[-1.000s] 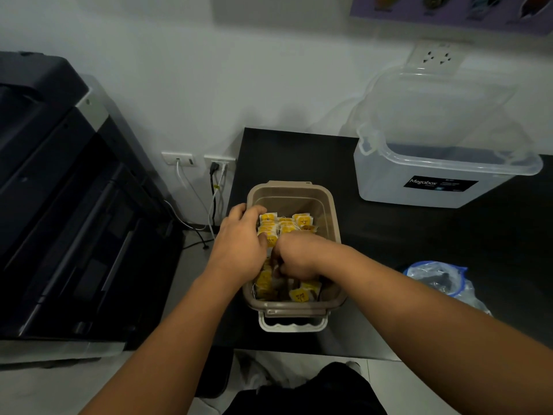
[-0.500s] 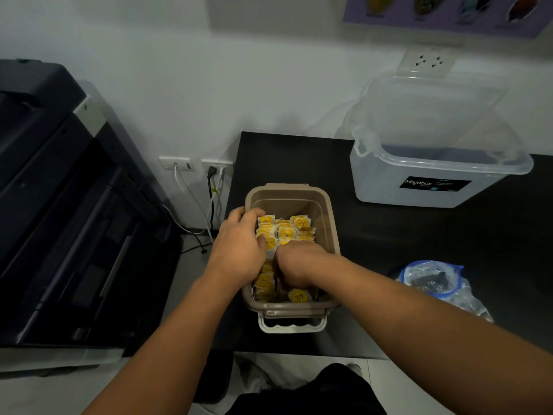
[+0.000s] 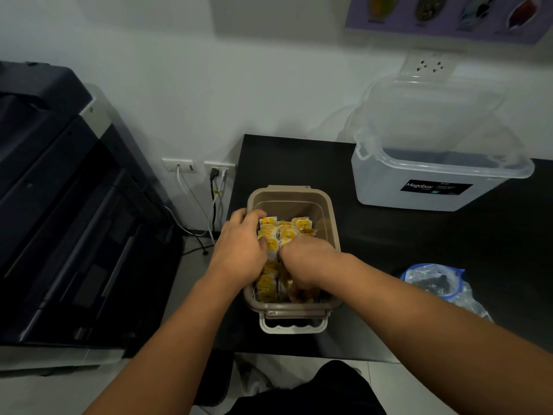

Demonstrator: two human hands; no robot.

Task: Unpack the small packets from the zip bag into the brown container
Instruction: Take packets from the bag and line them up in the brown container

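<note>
Left hand point(image 3: 239, 253) grips packets point(image 3: 286, 233) beside right hand point(image 3: 305, 260) in brown container point(image 3: 329, 211).

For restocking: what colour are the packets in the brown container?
The packets are yellow and white; head view.

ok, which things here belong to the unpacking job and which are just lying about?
Job: brown container, yellow packets inside it, zip bag, left hand and right hand, both in the container.
Lying about: clear Megabox tub, dark printer, wall sockets.
</note>
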